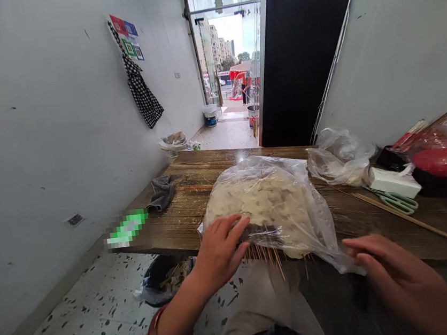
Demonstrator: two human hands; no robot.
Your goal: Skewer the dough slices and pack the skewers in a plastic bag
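A clear plastic bag lies over a broad heap of pale, flat pieces on the wooden table. Thin wooden skewers stick out from the heap past the table's near edge. My left hand rests on the near left part of the bag, fingers apart and holding nothing. At the bag's near right corner is my right hand, slightly blurred. Its thumb and fingers close on the plastic, which stretches out toward them.
A grey cloth lies on the table at left. Green-handled scissors, a white box, long sticks and a crumpled plastic bag are at right. Below the table's left side stands a lined bin.
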